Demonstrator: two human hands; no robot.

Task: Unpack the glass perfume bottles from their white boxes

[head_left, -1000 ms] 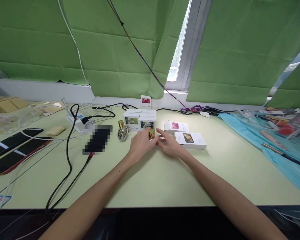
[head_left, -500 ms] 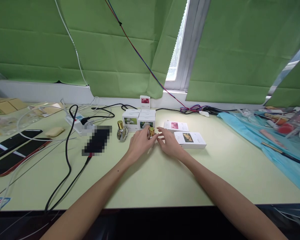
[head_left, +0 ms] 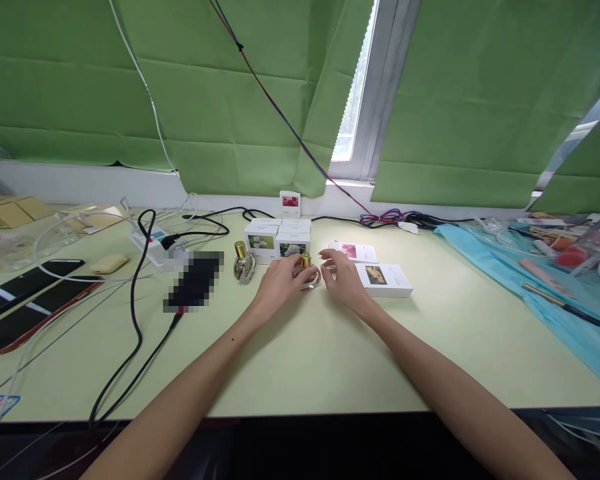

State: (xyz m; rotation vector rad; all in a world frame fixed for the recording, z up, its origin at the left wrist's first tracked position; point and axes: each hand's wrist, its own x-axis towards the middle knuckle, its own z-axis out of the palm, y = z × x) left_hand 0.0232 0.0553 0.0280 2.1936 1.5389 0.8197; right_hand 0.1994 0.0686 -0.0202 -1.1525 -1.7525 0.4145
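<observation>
My left hand [head_left: 281, 283] is closed round the left side of a small glass perfume bottle with a gold cap [head_left: 306, 259], which stands on the table in front of the white boxes. Just right of that bottle is my right hand [head_left: 343, 280], fingers curved and apart, with nothing visible in them. A second perfume bottle [head_left: 244, 265], also gold-capped, leans to the left of my left hand. Behind the hands stand several white boxes with flower pictures [head_left: 263, 243]. Beside my right hand lie a white box with a yellow flower picture [head_left: 390, 280] and one with a pink flower [head_left: 363, 252].
A pixelated dark device [head_left: 195, 280] with a black cable lies on the left, near a white power strip [head_left: 153, 247]. Farther left are dark phones [head_left: 35, 287] and a beige soap-like bar [head_left: 109, 264]. Blue plastic sheeting [head_left: 500, 280] with clutter covers the right side.
My right hand has moved slightly right, away from the bottle, and its fingers have parted from it. More of the bottle's glass body shows now. My left hand stays at the bottle.
</observation>
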